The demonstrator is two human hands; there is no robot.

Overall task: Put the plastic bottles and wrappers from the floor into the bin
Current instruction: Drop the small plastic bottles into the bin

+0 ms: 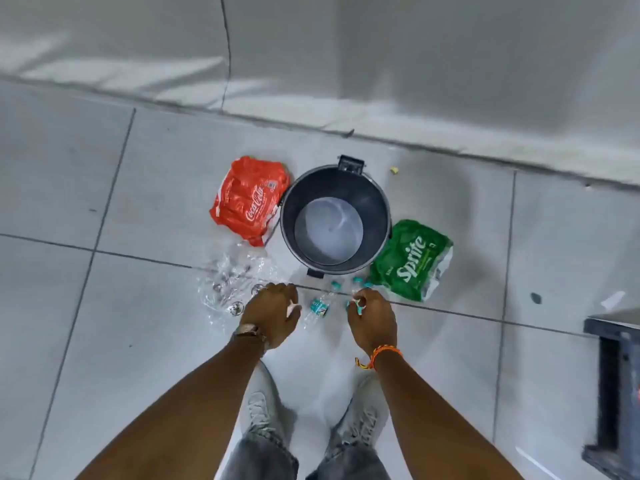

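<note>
A round dark bin [377, 202] stands open on the tiled floor ahead of me. A red Coca-Cola wrapper [247, 200] lies at its left, a green Sprite wrapper [412, 259] at its right. Crumpled clear plastic wrap [230, 282] is spread on the floor left of my hands. Several clear plastic bottles with teal caps and labels [319, 305] lie just in front of the bin. My left hand [273, 313] hovers beside them with fingers curled and apart. My right hand [372, 318] pinches the teal-capped neck of one bottle.
A wall with a skirting runs behind the bin. A dark crate or stand [616, 386] sits at the right edge. A small yellowish scrap [394, 170] lies near the wall. My grey shoes [360, 420] are below my arms.
</note>
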